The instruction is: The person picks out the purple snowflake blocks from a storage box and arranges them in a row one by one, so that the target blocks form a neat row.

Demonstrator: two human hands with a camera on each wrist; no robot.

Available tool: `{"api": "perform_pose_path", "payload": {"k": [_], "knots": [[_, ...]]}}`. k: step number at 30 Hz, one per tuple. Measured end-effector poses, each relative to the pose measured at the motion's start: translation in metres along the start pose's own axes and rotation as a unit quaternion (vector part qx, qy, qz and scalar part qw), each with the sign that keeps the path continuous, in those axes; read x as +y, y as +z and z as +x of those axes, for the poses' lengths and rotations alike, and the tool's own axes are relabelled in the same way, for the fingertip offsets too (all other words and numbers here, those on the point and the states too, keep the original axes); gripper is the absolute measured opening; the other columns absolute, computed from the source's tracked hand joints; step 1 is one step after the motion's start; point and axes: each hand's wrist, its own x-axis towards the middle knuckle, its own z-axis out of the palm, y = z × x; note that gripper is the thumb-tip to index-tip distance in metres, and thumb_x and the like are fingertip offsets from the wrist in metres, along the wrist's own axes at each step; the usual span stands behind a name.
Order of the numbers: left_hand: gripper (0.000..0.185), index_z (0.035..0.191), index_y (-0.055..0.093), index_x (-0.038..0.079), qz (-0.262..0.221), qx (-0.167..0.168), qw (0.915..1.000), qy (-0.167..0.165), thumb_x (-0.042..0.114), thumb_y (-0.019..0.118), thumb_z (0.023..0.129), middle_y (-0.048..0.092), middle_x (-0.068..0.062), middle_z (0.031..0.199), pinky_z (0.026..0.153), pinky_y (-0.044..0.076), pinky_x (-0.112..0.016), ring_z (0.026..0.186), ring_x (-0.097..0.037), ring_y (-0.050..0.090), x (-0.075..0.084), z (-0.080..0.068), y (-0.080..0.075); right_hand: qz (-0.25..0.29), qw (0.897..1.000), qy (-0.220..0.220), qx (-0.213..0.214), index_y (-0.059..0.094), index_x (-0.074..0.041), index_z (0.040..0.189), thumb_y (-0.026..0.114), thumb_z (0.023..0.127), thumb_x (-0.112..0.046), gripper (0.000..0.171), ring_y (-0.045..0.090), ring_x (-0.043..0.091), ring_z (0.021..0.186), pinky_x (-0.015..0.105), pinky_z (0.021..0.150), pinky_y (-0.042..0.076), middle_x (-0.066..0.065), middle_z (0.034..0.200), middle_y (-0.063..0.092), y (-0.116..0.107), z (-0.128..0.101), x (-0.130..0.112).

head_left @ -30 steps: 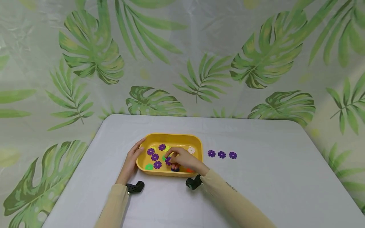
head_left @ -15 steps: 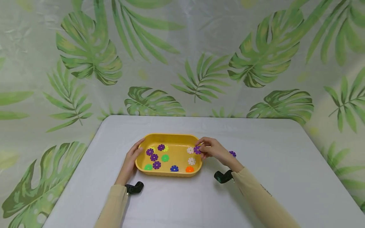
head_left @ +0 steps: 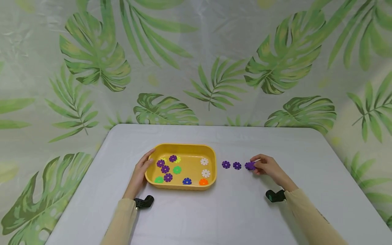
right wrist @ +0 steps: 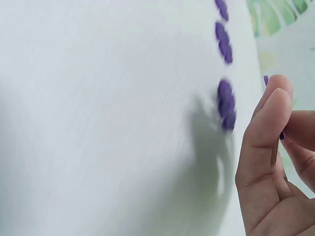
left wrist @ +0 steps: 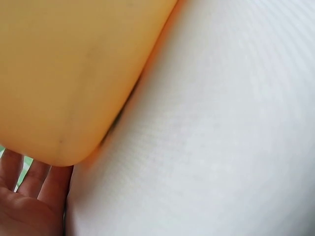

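My left hand (head_left: 141,172) rests against the left end of the yellow tray (head_left: 180,187), its fingers lying fairly straight along the outer wall; in the left wrist view the fingers (left wrist: 37,182) touch that wall. Over the right end of a row of purple interlocking snowflake discs, my right hand (head_left: 271,170) pinches another purple snowflake disc (head_left: 251,165) between thumb and fingers. Only slivers of the pinched disc (right wrist: 266,80) show in the right wrist view. The row's first disc (head_left: 226,164) and second disc (head_left: 237,165) lie apart; the third is partly covered.
Inside the tray lie several purple discs (head_left: 168,177), two white ones, a blue disc (head_left: 187,181), an orange disc (head_left: 203,182), and green and yellow ones. Everything sits on a white-covered table (head_left: 196,217) before a leaf-print backdrop (head_left: 171,68).
My right hand has picked a purple snowflake disc out of the tray and carried it right, to above the row's far end. The left hand has stayed at the tray.
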Motion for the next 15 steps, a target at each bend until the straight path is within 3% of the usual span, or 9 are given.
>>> {"api": "perform_pose_path", "payload": {"k": [9, 15], "knots": [[0.043, 0.146, 0.041, 0.02, -0.001, 0.003, 1.0, -0.001, 0.024, 0.043, 0.103, 0.028, 0.002, 0.153, 0.112, 0.024, -0.037, 0.139, -0.018, 0.026, 0.0, 0.0, 0.0, -0.031, 0.998, 0.021, 0.05, 0.047, 0.019, 0.119, 0.046, 0.096, 0.002, 0.028, 0.06, 0.013, 0.063, 0.027, 0.06, 0.055, 0.013, 0.082, 0.061, -0.015, -0.006, 0.019], [0.043, 0.146, 0.041, 0.018, -0.011, 0.002, 0.9999, 0.005, 0.022, 0.043, 0.103, 0.028, -0.002, 0.154, 0.112, 0.024, -0.04, 0.139, -0.021, 0.026, -0.002, 0.001, 0.0, -0.11, 0.989, 0.032, 0.097, 0.053, 0.012, 0.115, 0.045, 0.095, -0.001, 0.026, 0.062, 0.016, 0.066, 0.027, 0.06, 0.056, 0.016, 0.088, 0.061, -0.01, -0.005, 0.018]]}}
